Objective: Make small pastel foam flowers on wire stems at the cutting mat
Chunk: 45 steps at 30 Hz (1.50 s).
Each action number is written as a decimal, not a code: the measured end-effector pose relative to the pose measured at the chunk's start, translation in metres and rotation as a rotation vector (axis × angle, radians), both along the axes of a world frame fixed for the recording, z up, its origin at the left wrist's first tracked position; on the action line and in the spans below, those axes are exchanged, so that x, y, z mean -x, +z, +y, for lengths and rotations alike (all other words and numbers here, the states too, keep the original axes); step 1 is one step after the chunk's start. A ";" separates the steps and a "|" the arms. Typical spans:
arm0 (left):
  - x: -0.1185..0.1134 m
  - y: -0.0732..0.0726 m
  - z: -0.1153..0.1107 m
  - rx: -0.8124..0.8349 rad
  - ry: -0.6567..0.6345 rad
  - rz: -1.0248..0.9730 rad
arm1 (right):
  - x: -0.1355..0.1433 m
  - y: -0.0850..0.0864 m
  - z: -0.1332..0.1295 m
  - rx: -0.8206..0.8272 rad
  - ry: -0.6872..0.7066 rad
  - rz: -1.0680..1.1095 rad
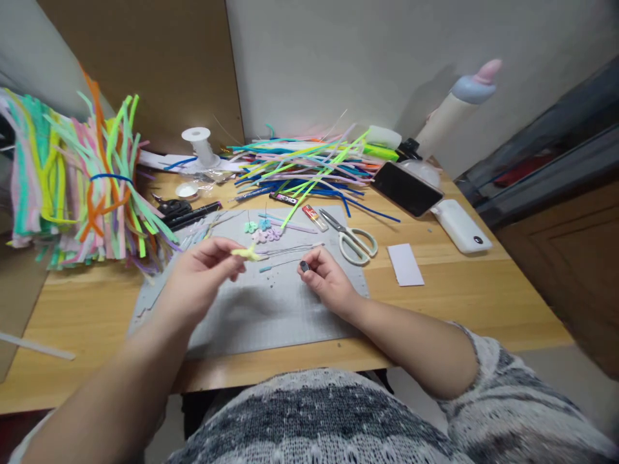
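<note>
My left hand (pixel 206 274) pinches a small pale yellow fuzzy piece (pixel 247 253) between thumb and fingertips, above the grey cutting mat (pixel 285 316). To its right, my right hand (pixel 327 280) is closed on a small dark round object (pixel 304 265), held at the fingertips. Between and beyond the hands, pink flower shapes (pixel 267 235), a mint green one (pixel 251 227) and a blue one (pixel 264 223) lie on the mat. Thin wire stems and a short blue piece (pixel 265 269) rest nearer the hands. The hands are apart.
White-handled scissors (pixel 354 243) lie right of the flowers. Behind are loose coloured pipe cleaners (pixel 309 167) and a white spool (pixel 200 147). A big tied bundle (pixel 111 187) stands left. A phone (pixel 407 188), a white device (pixel 461 227) and a white card (pixel 405 265) are at right.
</note>
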<state>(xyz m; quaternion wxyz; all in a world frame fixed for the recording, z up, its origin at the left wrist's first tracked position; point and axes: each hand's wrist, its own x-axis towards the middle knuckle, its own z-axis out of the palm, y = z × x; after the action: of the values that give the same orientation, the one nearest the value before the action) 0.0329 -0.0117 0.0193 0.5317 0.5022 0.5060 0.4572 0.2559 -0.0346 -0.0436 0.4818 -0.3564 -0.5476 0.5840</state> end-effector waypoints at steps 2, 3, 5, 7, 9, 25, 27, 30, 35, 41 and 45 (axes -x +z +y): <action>-0.018 -0.010 -0.010 0.002 -0.041 0.040 | 0.000 0.000 0.000 -0.003 -0.012 0.004; -0.024 -0.016 -0.014 -0.009 -0.044 0.027 | 0.000 0.000 0.000 -0.003 -0.016 0.008; -0.030 -0.025 -0.018 -0.042 -0.057 0.006 | 0.000 0.000 0.000 -0.013 -0.025 0.004; -0.031 -0.032 -0.020 -0.078 -0.091 -0.017 | 0.001 0.000 0.001 -0.030 -0.045 -0.023; -0.030 -0.035 -0.022 -0.081 -0.138 -0.035 | 0.001 0.001 0.003 -0.041 -0.068 -0.052; -0.031 -0.047 -0.029 0.188 -0.283 -0.297 | -0.001 0.004 -0.002 -0.197 -0.186 -0.175; -0.031 -0.047 -0.029 0.199 -0.296 -0.302 | -0.001 0.005 -0.001 -0.204 -0.174 -0.169; -0.032 -0.048 -0.029 0.218 -0.303 -0.304 | -0.001 0.007 -0.002 -0.210 -0.163 -0.166; -0.033 -0.049 -0.030 0.233 -0.306 -0.312 | -0.001 0.008 -0.003 -0.219 -0.156 -0.171; -0.033 -0.048 -0.029 0.246 -0.303 -0.320 | -0.002 0.005 -0.004 -0.204 -0.134 -0.196; -0.032 -0.048 -0.029 0.245 -0.305 -0.325 | -0.002 0.007 -0.005 -0.220 -0.115 -0.209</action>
<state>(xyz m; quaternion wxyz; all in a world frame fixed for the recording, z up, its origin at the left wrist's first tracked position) 0.0650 -0.0412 -0.0286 0.7256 0.4246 0.3840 0.3818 0.2575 -0.0397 -0.0370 0.4911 -0.3908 -0.6340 0.4518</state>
